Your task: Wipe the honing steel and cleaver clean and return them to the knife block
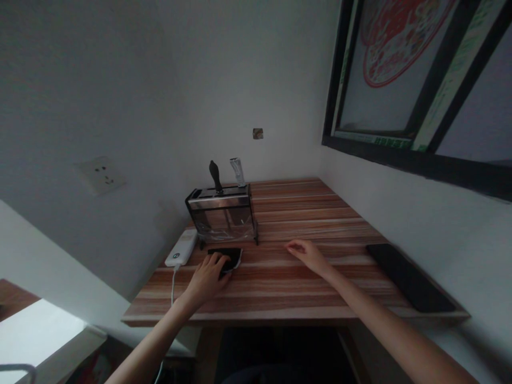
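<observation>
Left hand (210, 274) lies palm-down on a black cloth (226, 253), grip unclear; right hand (306, 253), released, curls loosely over the striped table (276, 288).

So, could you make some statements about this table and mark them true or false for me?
1. The left hand is at the small black item. True.
2. The right hand grips the black slab. False: they are apart.
3. A white cable joins the white device. True.
4. The metal-sided holder lies right of the right hand. False: it stands to its left.
</observation>
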A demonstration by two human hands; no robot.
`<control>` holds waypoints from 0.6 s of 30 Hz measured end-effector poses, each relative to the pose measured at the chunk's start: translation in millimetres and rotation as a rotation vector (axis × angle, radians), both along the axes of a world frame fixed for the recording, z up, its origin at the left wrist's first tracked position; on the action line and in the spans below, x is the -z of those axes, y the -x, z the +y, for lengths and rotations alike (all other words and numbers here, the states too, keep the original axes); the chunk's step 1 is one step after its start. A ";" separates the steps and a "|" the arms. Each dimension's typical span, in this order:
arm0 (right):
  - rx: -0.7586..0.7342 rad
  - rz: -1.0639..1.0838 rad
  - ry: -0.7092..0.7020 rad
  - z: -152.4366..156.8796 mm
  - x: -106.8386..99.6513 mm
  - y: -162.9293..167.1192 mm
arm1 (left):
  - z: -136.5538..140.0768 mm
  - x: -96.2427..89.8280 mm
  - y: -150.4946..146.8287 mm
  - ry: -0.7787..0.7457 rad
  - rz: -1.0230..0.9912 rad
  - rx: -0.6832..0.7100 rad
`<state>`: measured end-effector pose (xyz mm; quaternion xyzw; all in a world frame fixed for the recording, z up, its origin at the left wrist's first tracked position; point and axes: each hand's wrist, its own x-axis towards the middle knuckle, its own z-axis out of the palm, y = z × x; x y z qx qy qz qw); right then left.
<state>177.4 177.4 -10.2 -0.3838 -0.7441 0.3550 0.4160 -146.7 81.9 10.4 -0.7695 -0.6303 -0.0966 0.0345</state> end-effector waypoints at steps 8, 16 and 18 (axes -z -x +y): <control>0.022 0.243 0.037 -13.0 -29.7 40.8 | 32.8 -40.4 -76.8 0.061 -0.818 0.242; 0.131 0.674 0.423 0.0 -26.7 77.1 | 94.2 10.1 -174.2 0.315 -1.262 0.163; 0.173 0.653 0.457 5.0 -17.1 78.4 | 101.4 20.5 -173.6 0.343 -1.380 0.126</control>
